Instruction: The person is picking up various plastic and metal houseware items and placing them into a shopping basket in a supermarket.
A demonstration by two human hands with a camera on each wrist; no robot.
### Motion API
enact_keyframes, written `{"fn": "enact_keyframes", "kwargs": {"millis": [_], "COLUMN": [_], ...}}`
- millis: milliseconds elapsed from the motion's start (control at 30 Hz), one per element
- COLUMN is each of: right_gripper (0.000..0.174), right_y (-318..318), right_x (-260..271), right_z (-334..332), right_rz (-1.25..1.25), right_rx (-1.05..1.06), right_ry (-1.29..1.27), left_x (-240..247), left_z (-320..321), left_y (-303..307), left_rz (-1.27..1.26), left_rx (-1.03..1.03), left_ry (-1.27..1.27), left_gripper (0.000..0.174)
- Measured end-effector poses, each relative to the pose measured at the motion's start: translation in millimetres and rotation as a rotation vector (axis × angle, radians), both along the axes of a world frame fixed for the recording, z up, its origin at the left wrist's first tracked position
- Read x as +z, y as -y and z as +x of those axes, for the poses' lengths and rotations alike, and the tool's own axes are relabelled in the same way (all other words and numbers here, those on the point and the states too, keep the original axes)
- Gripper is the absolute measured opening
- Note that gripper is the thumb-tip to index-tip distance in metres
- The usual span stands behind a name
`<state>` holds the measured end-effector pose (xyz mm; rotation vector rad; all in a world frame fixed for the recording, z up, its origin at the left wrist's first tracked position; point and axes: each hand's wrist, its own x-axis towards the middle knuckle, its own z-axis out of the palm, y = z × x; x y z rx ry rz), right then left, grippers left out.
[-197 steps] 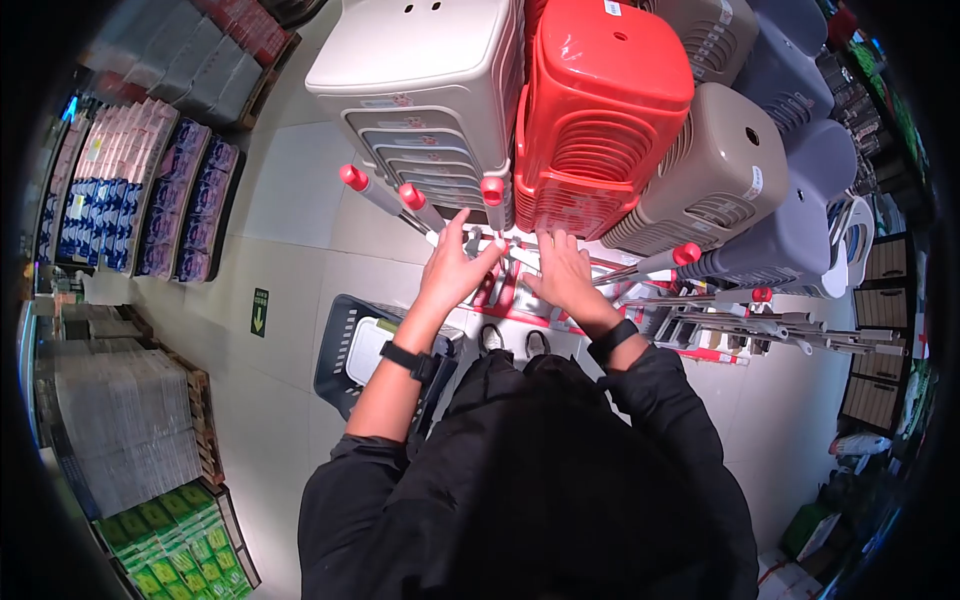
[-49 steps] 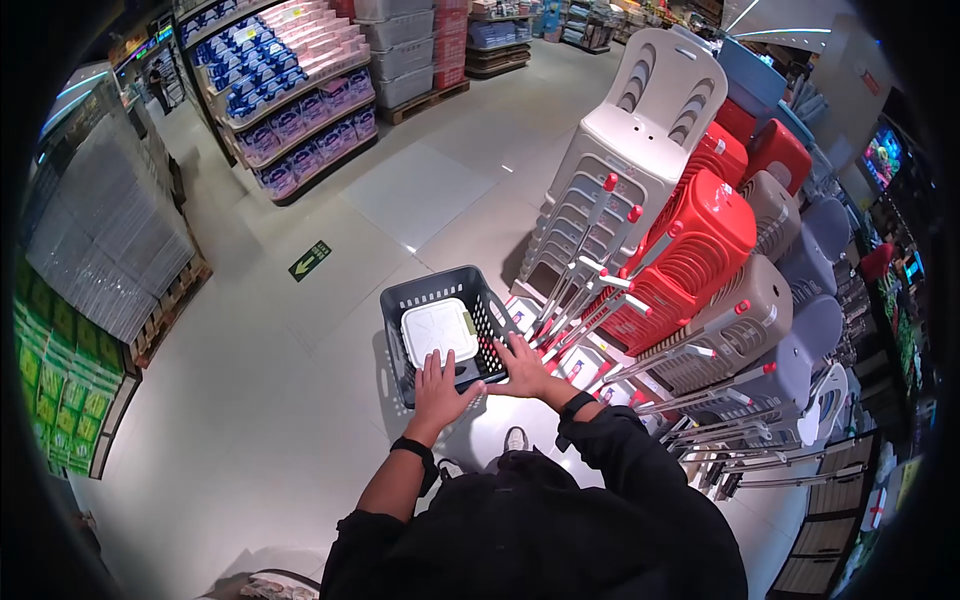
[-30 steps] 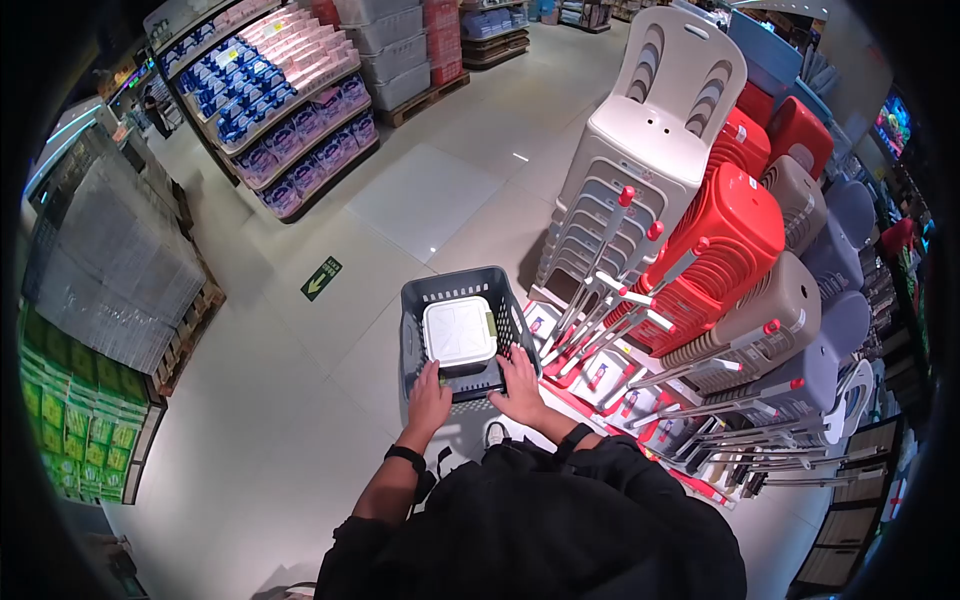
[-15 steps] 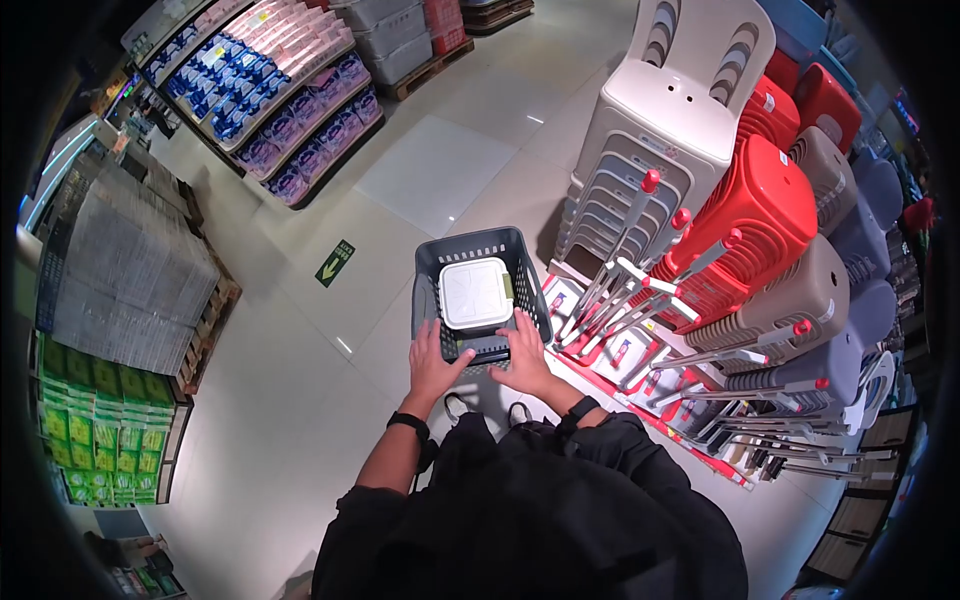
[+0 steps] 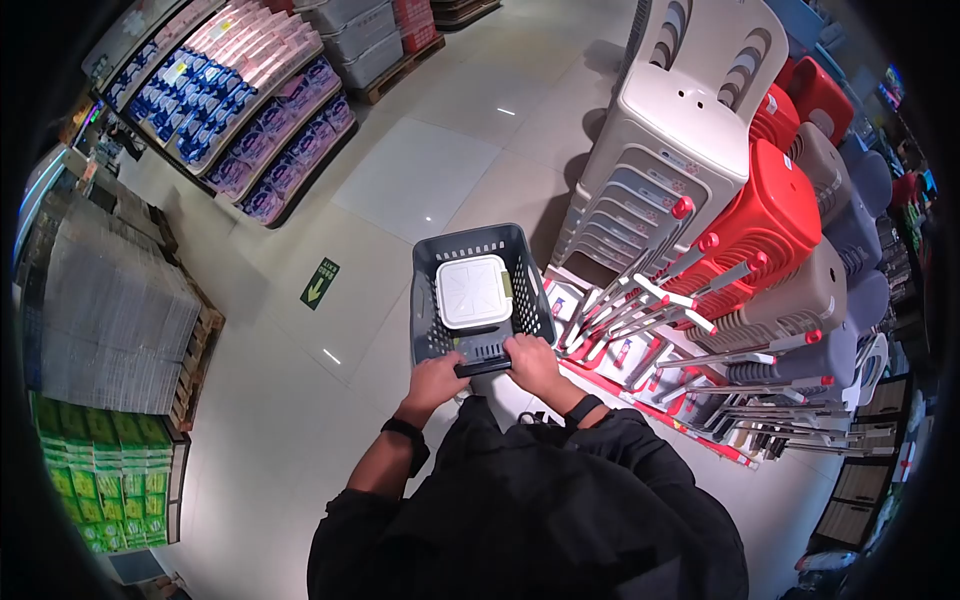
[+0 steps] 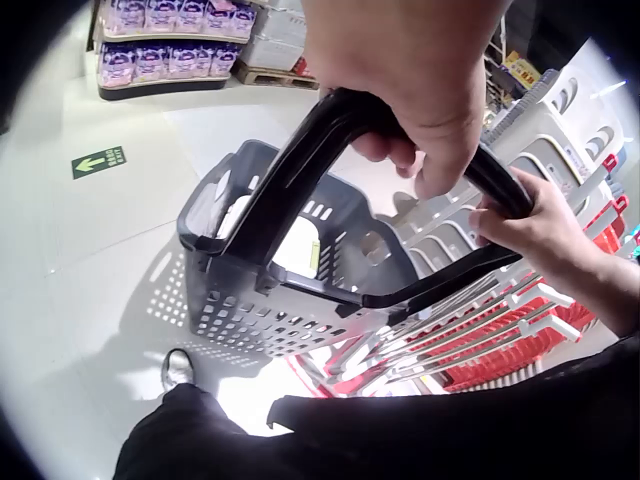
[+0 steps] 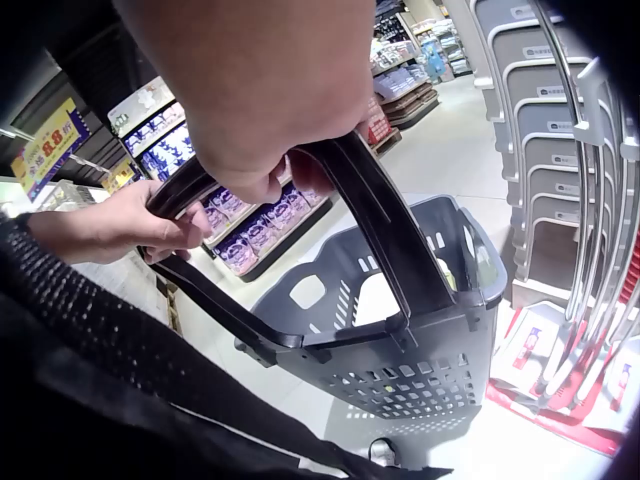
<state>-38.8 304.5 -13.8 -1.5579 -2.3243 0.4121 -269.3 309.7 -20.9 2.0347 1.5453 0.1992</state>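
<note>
A dark grey plastic shopping basket (image 5: 422, 318) stands before me in the head view, with perforated walls. Inside it sits a square box with a white lid (image 5: 472, 290) and a green clip on one side. My left hand (image 5: 435, 383) curls round the left end of the basket's black handle (image 5: 484, 366). The right hand (image 5: 533, 364) grips the handle's other end. Both wrist views show the handle (image 6: 290, 175) raised above the basket (image 7: 410, 360), fingers wrapped round its bar.
Mops with red-tipped poles (image 5: 682, 208) lean at the right, against stacked beige chairs (image 5: 680, 110) and red stools (image 5: 770, 200). A shelf of packaged goods (image 5: 270, 150) stands at the far left. Wrapped pallet goods (image 5: 120, 300) and green packs (image 5: 110, 480) line the left.
Earlier the hands were among the mop poles; then they hovered open over the basket. Now they have come down and hold its handle. The view has turned left from the poles.
</note>
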Motion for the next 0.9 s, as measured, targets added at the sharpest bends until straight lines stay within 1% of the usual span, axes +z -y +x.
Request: {"fn": "enact_keyframes", "kwargs": {"millis": [33,67,100,167,233,300,333,433,500,567,633,733,800,833,900], "right_gripper": [0.04,0.037,0.037,0.034,0.032,0.032,0.033,0.031,0.03,0.031,0.031,0.031,0.031,0.031,0.031], "right_y": [-2,-7,-9,-9,-11,-9,-8,-4,0,8,17,34,50,59,76], "right_x": [-2,-4,0,5,13,13,10,13,9,4,4,4,6,6,7], "right_z": [-4,-4,-7,-10,-11,-10,-8,-1,3,8,16,23,26,27,31], "right_rz": [-0.032,0.055,0.047,0.013,-0.006,0.023,0.005,-0.04,-0.024,-0.018,-0.01,-0.036,-0.041,-0.048,-0.056], "right_rx": [-0.006,0.044,0.019,0.059,0.056,0.092,0.091,0.116,0.148,0.193,0.221,0.241,0.25,0.256,0.27], "right_ry": [0.055,0.027,0.03,0.044,0.034,-0.007,-0.004,0.01,-0.002,-0.027,-0.033,-0.015,-0.025,-0.032,-0.04], "left_x": [-2,-3,-3,-4,-7,-11,-12,-9,-8,-11,-8,-4,-3,-3,-2], "left_z": [-3,-5,-8,-12,-14,-14,-13,-4,1,6,15,21,23,24,28], "left_y": [-3,-7,-8,-5,-2,5,6,15,25,42,58,81,99,108,126], "left_rz": [0.077,0.04,0.032,0.055,0.069,0.36,0.416,0.402,0.369,0.431,0.423,0.431,0.26,0.226,0.279], "left_rx": [0.011,0.021,-0.003,-0.007,-0.036,-0.049,-0.063,-0.033,0.012,0.048,0.087,0.065,0.074,0.078,0.042], "left_ry": [-0.002,-0.012,-0.008,-0.021,-0.003,0.143,0.163,0.112,0.09,0.077,0.066,0.085,0.024,0.019,0.056], "left_gripper": [0.029,0.026,0.026,0.023,0.024,0.021,0.021,0.022,0.023,0.023,0.023,0.025,0.025,0.026,0.023]}}
